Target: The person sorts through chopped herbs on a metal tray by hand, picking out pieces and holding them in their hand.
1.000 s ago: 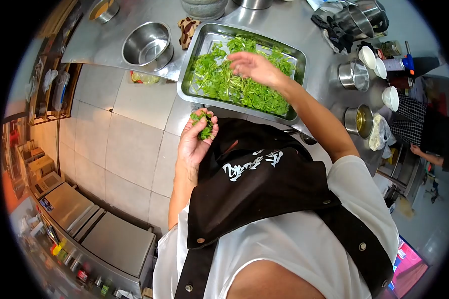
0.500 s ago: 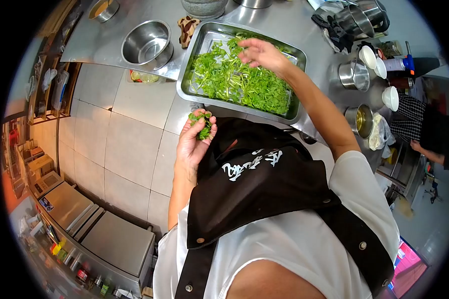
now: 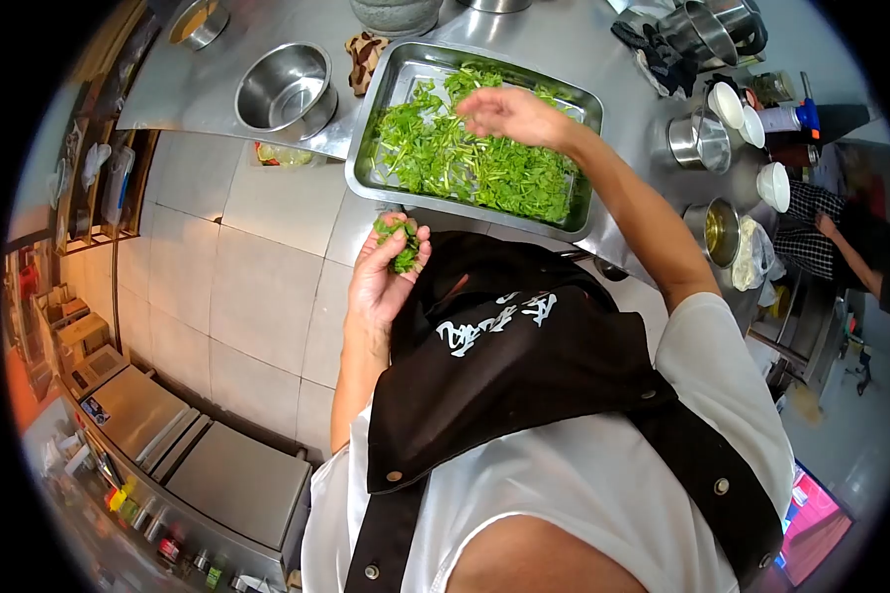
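Observation:
My left hand [image 3: 384, 269] is closed around a small bunch of cilantro [image 3: 401, 245], held in front of the tray's near edge. A rectangular metal tray [image 3: 364, 163] sits on the steel counter, with chopped leafy cilantro [image 3: 445, 153] spread over most of its bottom. Above the greens in the tray hovers my right hand [image 3: 512, 115], its fingers loosely stretched toward the left and holding nothing that I can make out. Whether the fingertips touch the leaves cannot be told.
Left of the tray, a steel bowl [image 3: 285, 94] stands near the counter edge beside a patterned cloth [image 3: 365, 61]. A stone mortar [image 3: 396, 14] is behind. White bowls [image 3: 773, 186] and a pot of yellowish liquid [image 3: 714, 233] line the right side, where another person's arm [image 3: 850, 255] shows.
My right hand has shifted slightly left and down over the cilantro. My left hand keeps its bunch in nearly the same place. The other person's arm at right has moved up.

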